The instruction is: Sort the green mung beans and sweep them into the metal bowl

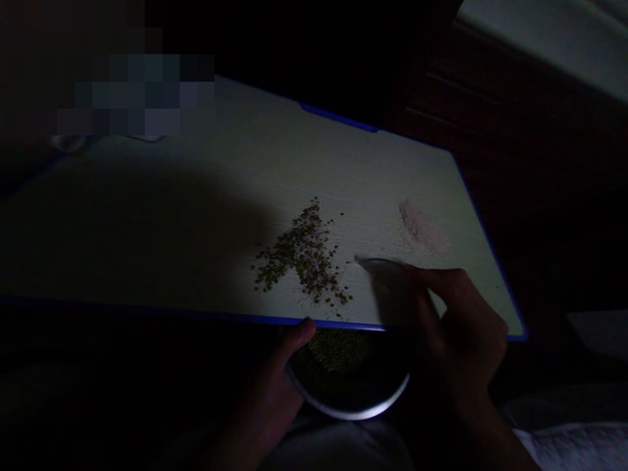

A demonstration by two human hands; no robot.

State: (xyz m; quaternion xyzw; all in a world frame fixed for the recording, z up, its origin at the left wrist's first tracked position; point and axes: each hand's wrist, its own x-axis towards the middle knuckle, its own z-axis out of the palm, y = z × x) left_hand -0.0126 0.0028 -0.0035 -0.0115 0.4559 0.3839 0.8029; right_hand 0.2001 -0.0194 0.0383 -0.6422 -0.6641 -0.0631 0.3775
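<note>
In dim light, my right hand (pixel 464 327) is closed on a spoon (pixel 383 261). The spoon's tip hangs over or rests on the board-like tabletop (pixel 220 163); I cannot tell which. To its left lies a loose spread of small green beans (pixel 299 255), which look like mung beans. My left hand (pixel 275 386) grips the left side of a round metal bowl (pixel 353 415) just below the near table edge, its thumb up at the blue rim. More green beans (pixel 338 350) fill part of the bowl. The left fingers under the bowl are hidden.
A small pale, grainy heap (pixel 422 229) lies on the right part of the tabletop. A blue edge (pixel 338 118) runs around the table. At the far left, a pale round object (pixel 69 142) is partly covered by blurred blocks. White quilted cloth (pixel 579 445) shows at lower right.
</note>
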